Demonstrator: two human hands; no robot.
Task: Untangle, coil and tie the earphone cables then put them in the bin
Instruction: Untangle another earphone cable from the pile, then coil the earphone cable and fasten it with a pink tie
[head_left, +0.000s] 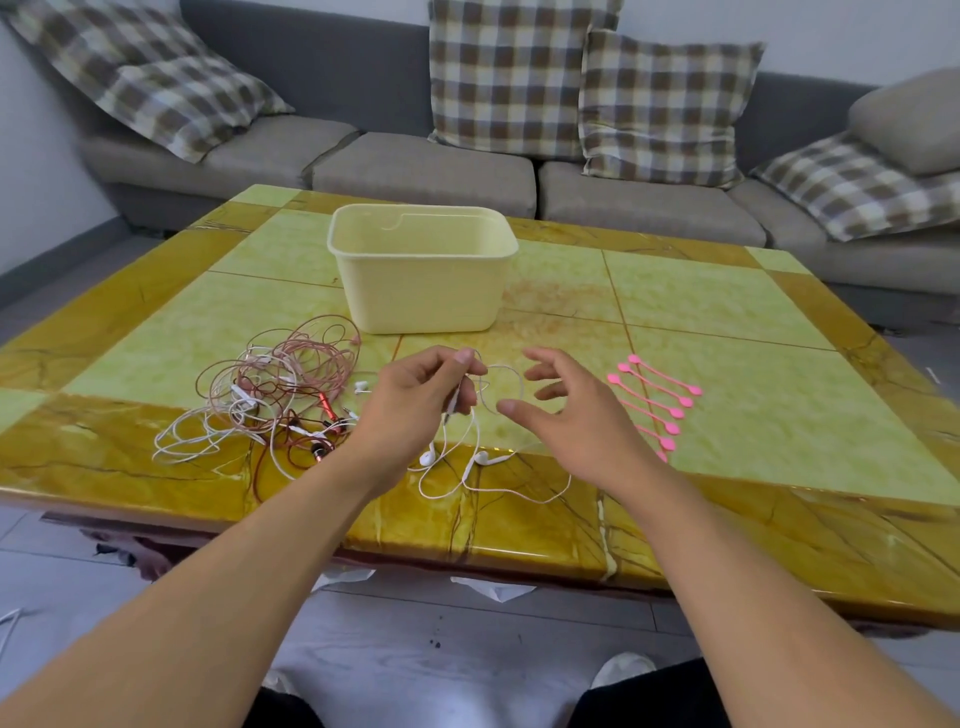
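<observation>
Left hand (415, 397): pinches one white earphone cable (485, 457), plug end between thumb and fingers; loop begun, earbuds trailing on the worktop (727, 312) at 6 o'clock of the hand.
Right hand (558, 410): fingers spread, holding nothing, just beside the loop at 3 o'clock.
Advice: feed slack evenly, keep loops equal, hold the coil pinched until tied.
Tangled cables (270, 395): one heap at 9 o'clock, count unclear.
Pink ties (660, 400): six visible, 3 o'clock.
Bin (423, 267): one, 12 o'clock.
</observation>
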